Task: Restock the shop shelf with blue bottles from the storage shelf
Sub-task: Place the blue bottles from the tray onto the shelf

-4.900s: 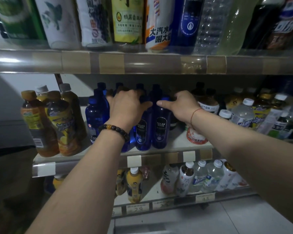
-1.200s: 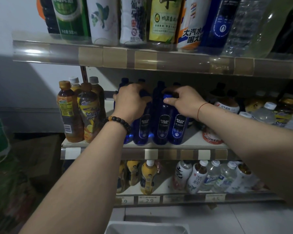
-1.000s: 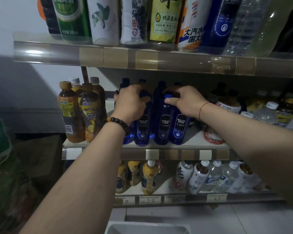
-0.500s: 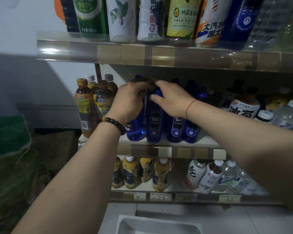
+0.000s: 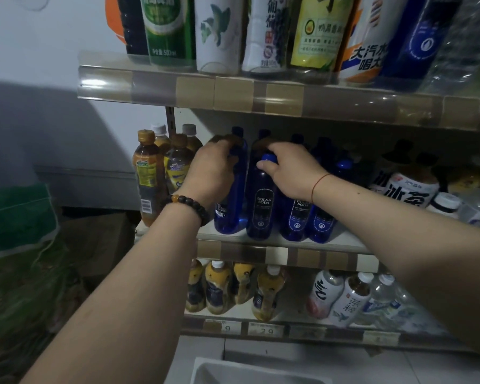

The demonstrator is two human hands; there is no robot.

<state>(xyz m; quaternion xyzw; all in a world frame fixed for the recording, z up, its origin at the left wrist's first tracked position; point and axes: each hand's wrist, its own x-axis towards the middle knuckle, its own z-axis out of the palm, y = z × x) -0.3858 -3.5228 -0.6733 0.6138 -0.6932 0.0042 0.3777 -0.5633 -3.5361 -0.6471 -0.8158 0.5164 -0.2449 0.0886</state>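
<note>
Several blue Bolsa Soda bottles stand in rows on the middle shelf (image 5: 277,252). My left hand (image 5: 211,173), with a bead bracelet on the wrist, grips the upper part of the leftmost front blue bottle (image 5: 232,212), which leans a little. My right hand (image 5: 291,169) holds the neck of the blue bottle beside it (image 5: 261,206), thumb under its blue cap. More blue bottles (image 5: 297,217) stand to the right and behind, partly hidden by my hands.
Brown tea bottles (image 5: 147,176) stand at the shelf's left end, white-labelled bottles (image 5: 408,189) at the right. Large bottles fill the top shelf (image 5: 233,90); small juice and water bottles line the bottom shelf. A white bin rim (image 5: 250,370) sits below on the floor.
The view has shifted left, so the shelf sits further right in frame. My two hands have come a little apart, each on its own front blue bottle. The left bottle has shifted left towards the tea bottles.
</note>
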